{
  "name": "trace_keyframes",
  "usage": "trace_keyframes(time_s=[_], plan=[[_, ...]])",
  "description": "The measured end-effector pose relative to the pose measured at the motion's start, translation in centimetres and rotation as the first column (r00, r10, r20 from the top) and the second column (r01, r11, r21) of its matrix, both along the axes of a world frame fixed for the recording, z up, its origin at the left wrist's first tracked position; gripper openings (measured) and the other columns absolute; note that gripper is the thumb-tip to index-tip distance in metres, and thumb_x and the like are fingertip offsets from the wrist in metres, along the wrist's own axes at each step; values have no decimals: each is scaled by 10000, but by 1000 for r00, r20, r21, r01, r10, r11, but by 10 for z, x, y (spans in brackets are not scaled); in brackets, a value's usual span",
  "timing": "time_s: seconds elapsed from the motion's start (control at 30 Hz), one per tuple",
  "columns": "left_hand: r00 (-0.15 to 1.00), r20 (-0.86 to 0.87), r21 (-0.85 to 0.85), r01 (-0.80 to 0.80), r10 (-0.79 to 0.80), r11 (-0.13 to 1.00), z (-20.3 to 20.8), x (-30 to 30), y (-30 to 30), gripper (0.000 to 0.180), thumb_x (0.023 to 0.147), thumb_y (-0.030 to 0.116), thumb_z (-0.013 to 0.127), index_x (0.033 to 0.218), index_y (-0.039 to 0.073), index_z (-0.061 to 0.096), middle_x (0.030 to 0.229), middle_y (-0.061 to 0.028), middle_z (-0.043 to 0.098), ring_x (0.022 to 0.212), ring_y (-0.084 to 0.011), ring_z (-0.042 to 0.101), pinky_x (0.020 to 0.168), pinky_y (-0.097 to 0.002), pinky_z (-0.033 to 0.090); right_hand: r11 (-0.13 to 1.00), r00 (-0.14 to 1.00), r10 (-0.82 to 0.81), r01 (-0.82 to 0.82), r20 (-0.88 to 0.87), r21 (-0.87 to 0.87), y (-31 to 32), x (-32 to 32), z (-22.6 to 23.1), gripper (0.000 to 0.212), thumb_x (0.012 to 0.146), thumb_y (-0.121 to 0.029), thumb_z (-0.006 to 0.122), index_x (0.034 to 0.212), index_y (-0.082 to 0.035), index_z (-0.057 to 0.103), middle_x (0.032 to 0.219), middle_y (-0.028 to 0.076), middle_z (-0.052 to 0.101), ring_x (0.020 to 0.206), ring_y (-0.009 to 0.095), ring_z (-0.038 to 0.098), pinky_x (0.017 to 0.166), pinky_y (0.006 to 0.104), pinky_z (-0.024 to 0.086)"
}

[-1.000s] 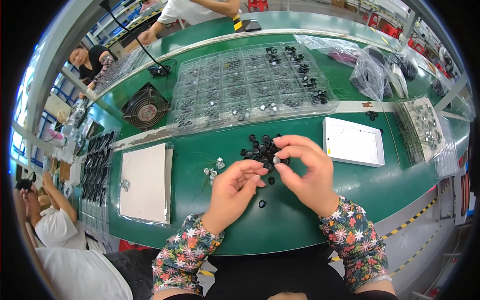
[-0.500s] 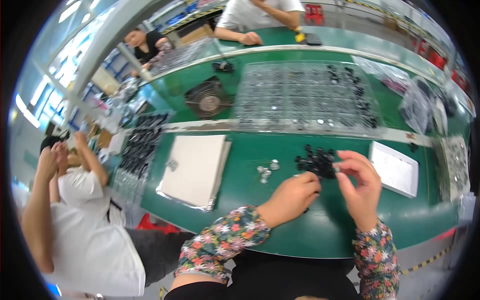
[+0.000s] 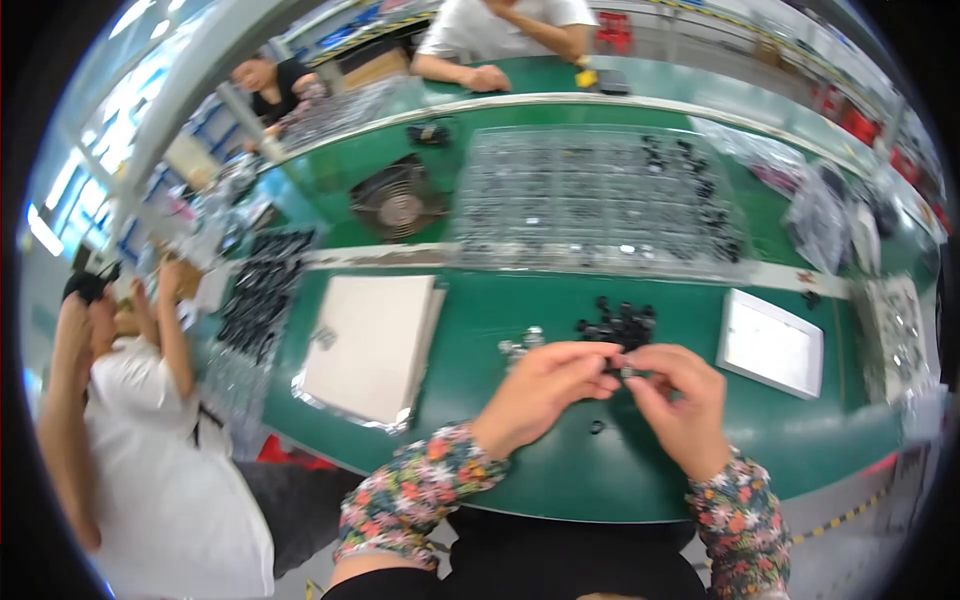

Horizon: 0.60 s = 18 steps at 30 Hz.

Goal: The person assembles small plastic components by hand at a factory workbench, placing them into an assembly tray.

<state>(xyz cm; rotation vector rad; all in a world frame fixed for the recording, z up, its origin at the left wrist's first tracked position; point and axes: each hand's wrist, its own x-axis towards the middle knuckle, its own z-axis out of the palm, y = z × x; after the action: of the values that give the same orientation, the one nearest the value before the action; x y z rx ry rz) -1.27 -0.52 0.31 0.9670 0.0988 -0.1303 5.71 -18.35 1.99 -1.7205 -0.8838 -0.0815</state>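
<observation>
I have both hands working low over the green table [image 3: 500, 485], just on the near side of a pile of black pieces [image 3: 622, 320]. My right hand [image 3: 688, 405] has thumb and forefinger pinching a small silvery part [image 3: 627, 372]. My left hand [image 3: 545, 388] meets it there with fingers curled; the view is too blurred for me to tell whether that grip is pinching anything.

The hands crowd the pile's near edge, and one loose black piece [image 3: 597, 427] lies below them. My left hand also partly hides a cluster of silvery bits [image 3: 520, 345] beside it. Further left I see a beige board [image 3: 368, 340] on clear plastic, then a row of black strips [image 3: 262, 295].

Beyond the pile, a wide clear tray [image 3: 590, 263] blocks the far side, with a black fan [image 3: 403, 208] to its left and crumpled plastic bags [image 3: 820, 225] to its right. A shallow white box [image 3: 770, 345] sits right of my right hand. One co-worker [image 3: 170, 480] sits close on the left, another [image 3: 505, 38] across the table.
</observation>
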Motion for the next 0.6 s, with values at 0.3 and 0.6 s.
trace_keyframes(time_s=[0.3,0.6], plan=[[1000,12,-132,12,-10,991,-5,0,-2,267,956,61,505,1213,6,554,1169,-121,603,1020,-178,613,888,-293,512,1000,991,-22,23,129,-11,-4,-1,4,207,740,3,722,933,-42,661,948,82,633,629,154,618,536,252,508],[997,55,-152,55,-47,987,-12,-1,-3,249,938,42,534,1178,2,583,1148,-106,614,1013,-172,603,894,-314,497,998,968,-52,61,246,-33,-3,-4,4,183,730,5,710,899,-30,648,903,86,640,700,228,651,578,297,540]])
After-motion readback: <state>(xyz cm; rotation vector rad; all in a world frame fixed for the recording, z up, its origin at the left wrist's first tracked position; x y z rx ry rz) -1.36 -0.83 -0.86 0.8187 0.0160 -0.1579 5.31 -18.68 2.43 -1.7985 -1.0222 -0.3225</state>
